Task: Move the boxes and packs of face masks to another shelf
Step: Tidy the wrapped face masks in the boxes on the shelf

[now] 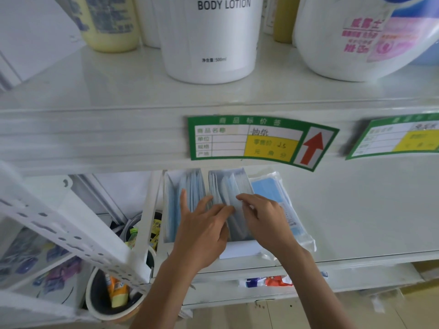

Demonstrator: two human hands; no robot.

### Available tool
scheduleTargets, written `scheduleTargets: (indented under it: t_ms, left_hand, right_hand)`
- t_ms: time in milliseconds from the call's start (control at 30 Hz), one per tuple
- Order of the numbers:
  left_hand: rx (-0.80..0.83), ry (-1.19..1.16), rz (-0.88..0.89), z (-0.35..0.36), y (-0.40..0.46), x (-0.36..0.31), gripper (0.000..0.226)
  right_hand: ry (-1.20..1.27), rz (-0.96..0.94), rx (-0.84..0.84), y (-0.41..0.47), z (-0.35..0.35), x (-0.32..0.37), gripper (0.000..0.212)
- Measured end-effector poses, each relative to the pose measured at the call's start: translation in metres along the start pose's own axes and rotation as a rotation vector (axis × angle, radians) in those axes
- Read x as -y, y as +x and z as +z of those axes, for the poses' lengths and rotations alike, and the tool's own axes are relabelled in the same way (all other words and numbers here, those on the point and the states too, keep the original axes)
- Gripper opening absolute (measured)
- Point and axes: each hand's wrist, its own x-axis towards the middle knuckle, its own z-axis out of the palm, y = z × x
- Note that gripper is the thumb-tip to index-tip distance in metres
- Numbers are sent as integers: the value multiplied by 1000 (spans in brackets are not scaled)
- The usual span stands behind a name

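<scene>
Shelving fills the view: the white lower shelf (356, 210) runs wide and bare to the right of the masks, open room all the way to its front edge, while on the left a perforated white upright (71, 233) hems things in just beside the boxes; above, the upper shelf (95, 79) and its front rail hang low over the back of the boxes; up there stands a big white tub reading "BODY LOTION" and "500ml" (211, 36), a white jug with pink Chinese print (356, 36) to its right, a yellow bottle (109, 22) to its left; on the rail, a green price tag (259, 141) with a red up-arrow and handwritten "25", a second tag (399, 138) too blurred to read; down on the lower shelf, two open white boxes side by side, the left box (180, 203) and the right box (230, 210), both packed with blue masks standing on edge; touching the right box, a clear pack of blue masks (278, 200) lies flat; left hand (202, 233) spread, fingers straight, resting across both boxes' masks; right hand (266, 222) curled, fingertips pinching masks in the right box; below left, a round bin (114, 298) holding a yellow-orange tube.
</scene>
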Motion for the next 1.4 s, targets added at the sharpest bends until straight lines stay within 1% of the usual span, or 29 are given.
scheduleTargets:
  t_ms: [133,233,367,500,600,733,800,867,900,1033,1133,1300,1400]
  left_hand:
    - [-10,6,0,0,0,-1,30]
    - [-30,-7,-17,-2,1,-2,21]
    - [-36,-28,-26,-5,-1,-2,24]
    - [-46,-102,30,-8,-5,1,19]
    - [-32,-127,78,-10,-9,3,18]
    - [8,-118,105,-13,-15,6,17]
    - [25,-116,100,-13,-17,6,19]
    - [34,-113,92,-13,-17,5,29]
    - [32,-101,88,-13,-17,5,33]
    - [-5,-68,33,-11,-17,6,38]
    - [-58,-164,-14,-6,-17,4,37]
    - [-107,-409,-36,-5,-14,13,17]
    - [-105,-476,-64,-7,-14,16,23]
  right_hand:
    - [-12,-11,3,-1,1,3,25]
    - [-35,8,-3,-4,0,4,30]
    - [-43,31,13,-6,-1,3,37]
    - [-46,41,12,-7,0,1,40]
    - [-23,37,44,-8,1,1,45]
    - [-36,54,91,-8,0,0,40]
    - [-4,81,73,-6,-1,1,40]
    - [38,115,42,-5,-1,3,39]
    - [57,131,28,-4,-2,4,39]
    - [129,192,-22,-2,-4,6,37]
    - [177,227,-47,-2,-5,5,35]
    - [226,271,-55,-4,-6,4,32]
    - [245,283,-52,-5,-5,3,32]
